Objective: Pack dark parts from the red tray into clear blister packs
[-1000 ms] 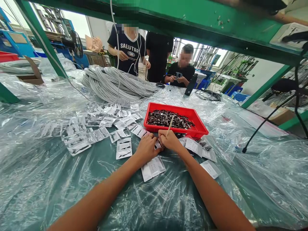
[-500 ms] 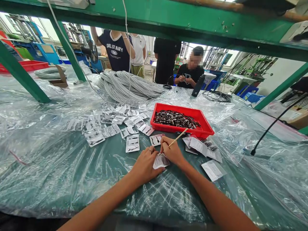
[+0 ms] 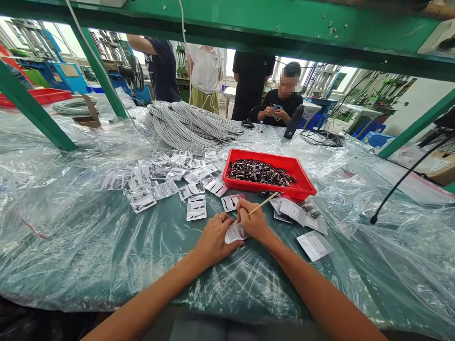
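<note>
Beneath my hands lies a small white packet (image 3: 233, 234) with tiny print, flat on the plastic-covered table. My left hand (image 3: 213, 240), a ring on one finger, holds it down at the left between thumb and fingertips. A thin pale wooden stick (image 3: 265, 202) is pinched in my right hand (image 3: 253, 222) like a pen, its lower end at the packet's upper edge and mostly hidden by the fingers. Just beyond sits another packet (image 3: 230, 202) with dark shapes on it. Several similar packets (image 3: 196, 208) spread out to the left.
A red tray (image 3: 306, 189) of small dark metallic parts stands beyond my right hand. More white packets (image 3: 292, 210) lie right of it, one packet (image 3: 314, 245) apart. A grey cable coil (image 3: 188, 125), a dark bottle (image 3: 294, 122) and a seated person (image 3: 282, 102) are farther back. A green beam crosses overhead.
My hands stay at the packet with almost the same grip. The view has shifted slightly. At the back, the standing person in the navy shirt has turned and moved left.
</note>
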Demonstrator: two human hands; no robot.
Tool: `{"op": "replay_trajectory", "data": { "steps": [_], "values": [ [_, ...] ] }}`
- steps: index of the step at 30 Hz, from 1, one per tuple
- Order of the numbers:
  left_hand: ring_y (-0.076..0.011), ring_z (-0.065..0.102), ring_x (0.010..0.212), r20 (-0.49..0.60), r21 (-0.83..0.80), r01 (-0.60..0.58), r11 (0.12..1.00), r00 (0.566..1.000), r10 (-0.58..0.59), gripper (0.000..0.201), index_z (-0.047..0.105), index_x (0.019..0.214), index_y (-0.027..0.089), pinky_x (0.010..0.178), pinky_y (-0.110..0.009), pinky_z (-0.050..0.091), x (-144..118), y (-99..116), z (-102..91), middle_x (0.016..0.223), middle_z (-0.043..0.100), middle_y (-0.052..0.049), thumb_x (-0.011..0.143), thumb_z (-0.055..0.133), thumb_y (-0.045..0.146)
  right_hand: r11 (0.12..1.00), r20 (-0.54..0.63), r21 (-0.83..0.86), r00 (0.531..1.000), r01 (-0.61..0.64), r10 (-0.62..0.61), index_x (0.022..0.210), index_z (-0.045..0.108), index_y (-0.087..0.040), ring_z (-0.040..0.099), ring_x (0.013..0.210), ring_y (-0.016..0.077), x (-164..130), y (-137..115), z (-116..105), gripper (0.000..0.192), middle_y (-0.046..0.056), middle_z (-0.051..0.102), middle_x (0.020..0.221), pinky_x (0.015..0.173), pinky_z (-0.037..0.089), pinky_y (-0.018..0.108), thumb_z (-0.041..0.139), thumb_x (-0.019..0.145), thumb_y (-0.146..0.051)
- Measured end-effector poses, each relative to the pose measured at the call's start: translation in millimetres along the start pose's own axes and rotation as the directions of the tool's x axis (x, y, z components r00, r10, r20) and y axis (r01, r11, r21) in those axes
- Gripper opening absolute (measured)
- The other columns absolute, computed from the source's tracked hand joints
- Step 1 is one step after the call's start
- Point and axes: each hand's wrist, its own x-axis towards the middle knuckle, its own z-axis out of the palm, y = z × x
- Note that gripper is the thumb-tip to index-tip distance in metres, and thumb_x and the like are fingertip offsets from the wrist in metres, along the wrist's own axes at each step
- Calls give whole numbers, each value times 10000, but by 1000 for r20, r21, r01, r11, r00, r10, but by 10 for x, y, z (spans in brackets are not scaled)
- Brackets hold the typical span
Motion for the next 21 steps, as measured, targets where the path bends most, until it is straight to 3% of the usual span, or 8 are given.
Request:
{"op": "replay_trajectory", "data": {
  "steps": [9, 14, 15, 18, 21],
  "values": [
    [-306, 556, 1092, 18, -4, -10, 1000, 1000, 10, 495, 597, 1187, 159, 943, -456, 473, -3, 7, -16, 1138, 594, -128, 809, 710, 457, 1000, -14, 4, 999, -29, 29, 611, 387, -236, 435, 463, 133, 12, 52, 31, 162, -43, 463, 472, 524, 333, 252, 359, 733, -134],
    [-288, 566, 1025, -20, 21, -36, 999, 999, 37, 373, 639, 1077, 162, 918, -440, 482, -4, -31, -10, 1087, 597, -121, 832, 679, 439, 999, 297, -43, 954, -32, 44, 554, 388, -219, 366, 458, 112, -34, -94, -63, 204, -54, 404, 457, 482, 259, 239, 397, 735, -126],
    [-288, 567, 1018, -16, 19, -45, 999, 999, 45, 394, 640, 1094, 161, 909, -437, 486, -6, -39, -16, 1081, 597, -119, 822, 689, 442, 999, 299, -48, 954, -24, 38, 555, 389, -217, 361, 460, 109, -36, -120, -88, 206, -57, 398, 457, 481, 253, 237, 403, 741, -129],
    [-296, 566, 1028, -8, 22, -55, 998, 998, 55, 539, 603, 1233, 167, 901, -443, 491, -18, -53, -31, 1095, 596, -117, 798, 717, 463, 999, 153, 5, 987, -54, 53, 591, 393, -223, 397, 459, 110, -20, -133, -133, 190, -61, 431, 450, 499, 299, 226, 383, 756, -128],
    [-296, 565, 1027, -31, 30, -57, 998, 998, 58, 548, 601, 1246, 166, 898, -447, 494, -29, -57, -23, 1101, 595, -119, 807, 708, 477, 997, 73, 54, 996, -47, 43, 618, 409, -227, 452, 464, 115, 0, -60, -105, 172, -48, 504, 476, 528, 357, 222, 377, 755, -128]
  ]
}}
